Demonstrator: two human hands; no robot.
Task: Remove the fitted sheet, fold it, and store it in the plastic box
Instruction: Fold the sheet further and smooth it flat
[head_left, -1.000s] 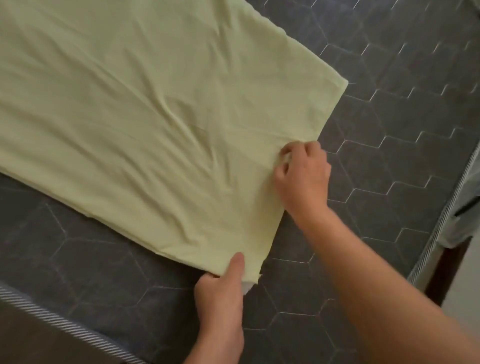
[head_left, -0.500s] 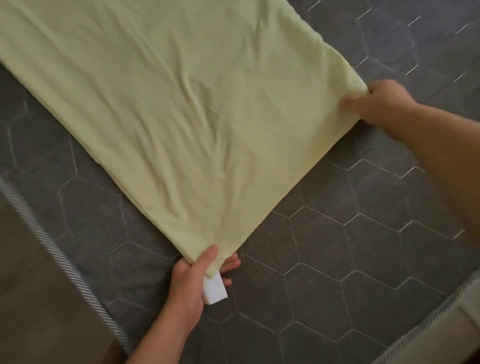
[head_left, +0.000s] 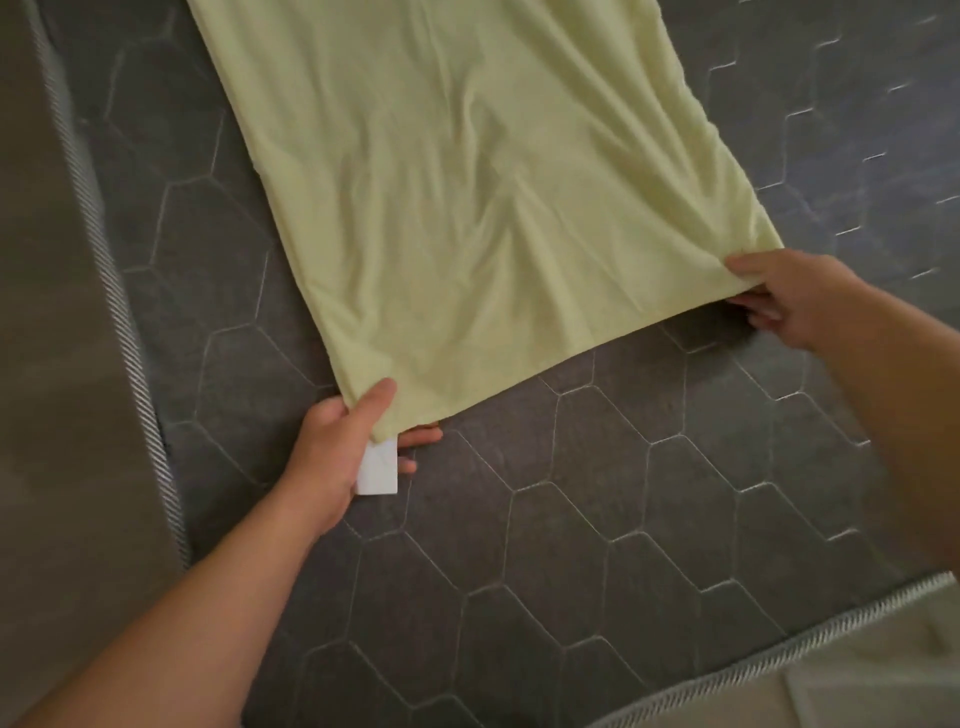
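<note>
The pale yellow-green fitted sheet (head_left: 467, 182) lies folded into a long strip on the dark grey mattress (head_left: 623, 519), running from the top of the view down to its near end. My left hand (head_left: 343, 447) pinches the near left corner, thumb on top and fingers underneath, with a white label (head_left: 378, 470) hanging by the palm. My right hand (head_left: 784, 296) pinches the near right corner the same way, lifting that edge slightly off the mattress. The plastic box is out of view.
The mattress has a hexagon quilt pattern and a striped piped edge (head_left: 119, 322) along the left and the bottom right. Beyond the left edge is brownish floor (head_left: 36, 415).
My right hand left the middle of the sheet's end edge and took the far corner. The view has turned, so the near end now lies across in front of me between both hands.
</note>
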